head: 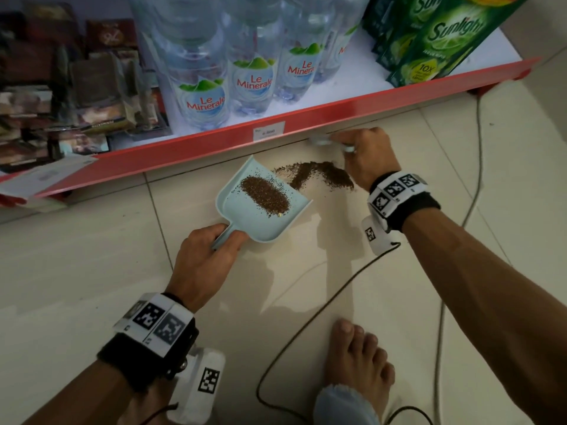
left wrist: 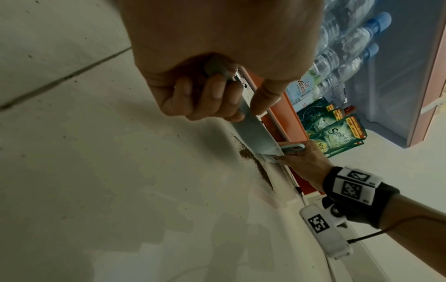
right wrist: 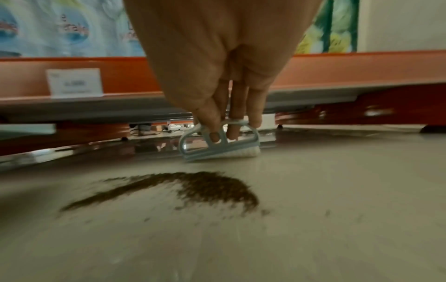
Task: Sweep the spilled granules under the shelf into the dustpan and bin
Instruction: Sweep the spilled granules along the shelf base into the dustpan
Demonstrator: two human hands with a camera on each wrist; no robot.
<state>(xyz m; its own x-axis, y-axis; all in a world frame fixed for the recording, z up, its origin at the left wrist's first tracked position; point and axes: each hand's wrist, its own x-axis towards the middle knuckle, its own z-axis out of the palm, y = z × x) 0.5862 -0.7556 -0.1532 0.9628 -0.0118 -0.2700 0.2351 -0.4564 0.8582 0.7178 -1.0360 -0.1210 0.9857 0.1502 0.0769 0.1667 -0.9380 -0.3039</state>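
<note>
Down on the tiled floor, by the shelf: a person crouches with a dustpan (head: 264, 207) and a small hand brush (right wrist: 220, 142).
Left hand: the left hand (head: 204, 260) is wrapped round the pale blue dustpan's handle, fingers curled under it and thumb on top, holding the pan with its open mouth towards the spill.
Right hand: the right hand (head: 366, 154) pinches the brush's looped handle between thumb and fingertips, with the white bristles down on the tiles at the lip of the red shelf (head: 214, 142).
Granules on the floor: a brown heap with a thinner streak (head: 316, 176) lies between the brush and the pan's mouth, close to both; a few stray grains are scattered round it.
Granules in the pan: a long dark mound (head: 265, 196) already sits on the pan's bed.
Step in hand: I would say the sweeping is partly done, and the brush is set behind the remaining heap for another stroke.
Next move: it calls for a low pull of the bristles towards the pan, whose front edge should stay flat on the tiles so grains do not slip beneath.
Hard to tell: how much still lies in the dark gap under the shelf, I cannot make out.
Cut off: no bin shows in any view; the brush is blurred from above.
</note>
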